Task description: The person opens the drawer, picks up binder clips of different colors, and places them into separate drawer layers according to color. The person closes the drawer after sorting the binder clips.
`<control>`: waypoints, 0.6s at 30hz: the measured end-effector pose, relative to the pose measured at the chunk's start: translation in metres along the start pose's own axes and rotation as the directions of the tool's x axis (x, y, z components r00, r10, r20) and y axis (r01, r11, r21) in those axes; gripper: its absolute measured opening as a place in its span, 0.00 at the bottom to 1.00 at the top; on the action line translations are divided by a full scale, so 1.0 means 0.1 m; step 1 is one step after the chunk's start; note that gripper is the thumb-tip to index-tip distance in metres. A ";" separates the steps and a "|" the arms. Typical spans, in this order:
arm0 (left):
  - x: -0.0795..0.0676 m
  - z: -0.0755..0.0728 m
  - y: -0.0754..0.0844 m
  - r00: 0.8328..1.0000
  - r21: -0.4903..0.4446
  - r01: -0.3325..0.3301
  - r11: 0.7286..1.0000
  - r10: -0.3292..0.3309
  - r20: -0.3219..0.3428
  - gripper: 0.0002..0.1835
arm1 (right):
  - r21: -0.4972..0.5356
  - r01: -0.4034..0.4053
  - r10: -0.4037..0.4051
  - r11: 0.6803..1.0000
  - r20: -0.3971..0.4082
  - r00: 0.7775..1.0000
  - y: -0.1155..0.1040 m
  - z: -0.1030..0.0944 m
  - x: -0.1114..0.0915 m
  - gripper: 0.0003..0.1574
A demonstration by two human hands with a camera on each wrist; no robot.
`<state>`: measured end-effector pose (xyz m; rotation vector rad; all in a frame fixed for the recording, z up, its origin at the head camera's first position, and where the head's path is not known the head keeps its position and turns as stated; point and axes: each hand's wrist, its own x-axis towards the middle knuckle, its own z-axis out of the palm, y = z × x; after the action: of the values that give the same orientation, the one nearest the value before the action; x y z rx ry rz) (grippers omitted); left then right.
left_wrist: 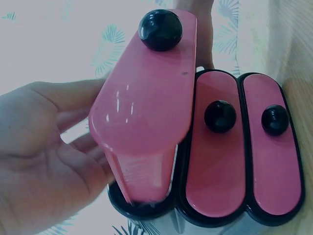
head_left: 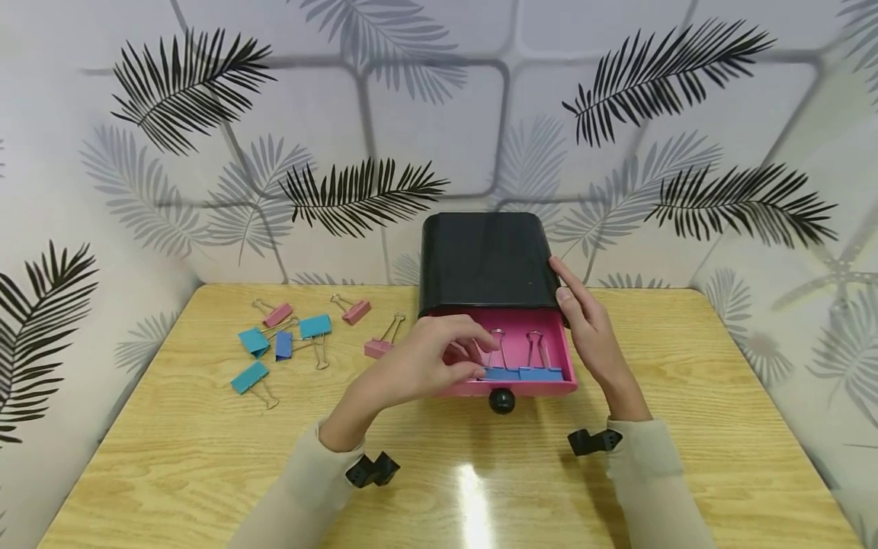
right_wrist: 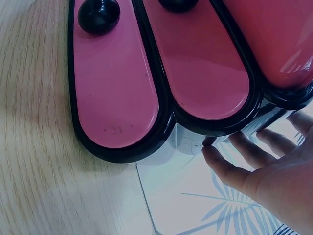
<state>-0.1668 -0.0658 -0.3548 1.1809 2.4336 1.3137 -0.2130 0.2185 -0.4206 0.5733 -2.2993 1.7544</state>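
A black desktop drawer box [head_left: 483, 259] stands at the back of the table, its top pink drawer [head_left: 568, 358] pulled out. Inside, blue binder clips [head_left: 542, 374] stand in a row along the front, wire handles raised. My left hand [head_left: 432, 358] reaches over the drawer's left side, bent fingers inside and thumb close to the left clip; nothing shows gripped between them. Part of these fingers is hidden behind the pink drawer front [left_wrist: 146, 98] in the left wrist view. My right hand [head_left: 591, 328] rests along the box's right side, fingers extended.
Left of the box lie several loose clips: pink binder clips [head_left: 357, 312] and blue binder clips [head_left: 315, 326], some with handles spread. Two closed drawers [left_wrist: 215, 161] with black knobs sit below the pulled-out one. A leaf-patterned wall [head_left: 439, 130] rises behind the table [head_left: 535, 488].
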 end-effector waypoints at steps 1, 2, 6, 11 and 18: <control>-0.01 0.00 -0.01 1.000 -0.023 -0.021 1.000 0.021 -0.009 0.16 | -0.001 0.000 0.000 1.000 -0.003 1.000 0.00 -0.01 0.00 0.31; -0.02 -0.01 -0.02 0.999 -0.053 -0.046 0.998 0.045 -0.021 0.17 | -0.001 0.001 -0.001 1.000 -0.005 1.000 0.00 -0.01 0.00 0.31; -0.08 0.00 -0.07 0.987 -0.152 -0.138 0.979 0.123 -0.102 0.18 | 0.006 -0.001 0.001 1.000 -0.006 1.000 0.02 -0.02 0.00 0.31; -0.21 -0.04 -0.09 0.966 -0.205 -0.167 0.964 0.118 -0.229 0.18 | 0.011 0.012 -0.012 1.000 0.001 1.000 0.04 -0.02 0.00 0.31; -0.42 -0.15 -0.12 0.942 -0.225 -0.152 0.962 0.073 -0.328 0.17 | 0.001 0.010 -0.010 1.000 -0.005 1.000 0.05 -0.04 0.00 0.31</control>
<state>-0.1517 -0.1088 -0.3644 1.1325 2.3325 1.9124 -0.2154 0.2230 -0.4236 0.5791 -2.2887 1.7507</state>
